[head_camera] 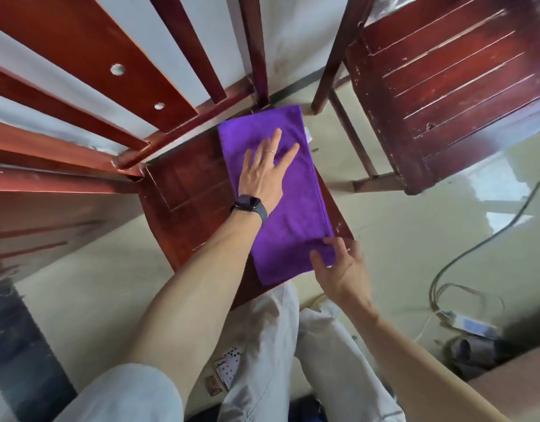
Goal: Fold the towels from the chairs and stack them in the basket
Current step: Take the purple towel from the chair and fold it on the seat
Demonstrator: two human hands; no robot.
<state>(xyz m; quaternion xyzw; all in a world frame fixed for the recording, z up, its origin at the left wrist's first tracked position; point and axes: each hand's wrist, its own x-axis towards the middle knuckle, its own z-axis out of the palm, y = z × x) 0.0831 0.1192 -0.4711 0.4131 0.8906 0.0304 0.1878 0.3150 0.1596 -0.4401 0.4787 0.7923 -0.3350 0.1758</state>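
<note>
Right hand [338, 269], lower centre, pinches the purple towel [296, 214] by its near corner while left hand [262, 175] (fingers spread flat) presses its far half.

**Two worn chairs on a glossy floor**

A red-brown slatted chair [186, 184] sits under the left hand [262, 175]; a scuffed second chair [445, 86] stands beyond it, to the right. Light glares off the cream floor [399, 239] there.

the left hand [262, 172] is pressing flat on a folded purple towel [293, 208] lying on a red wooden chair [183, 190], while the right hand [338, 266] is pinching its near corner
</note>
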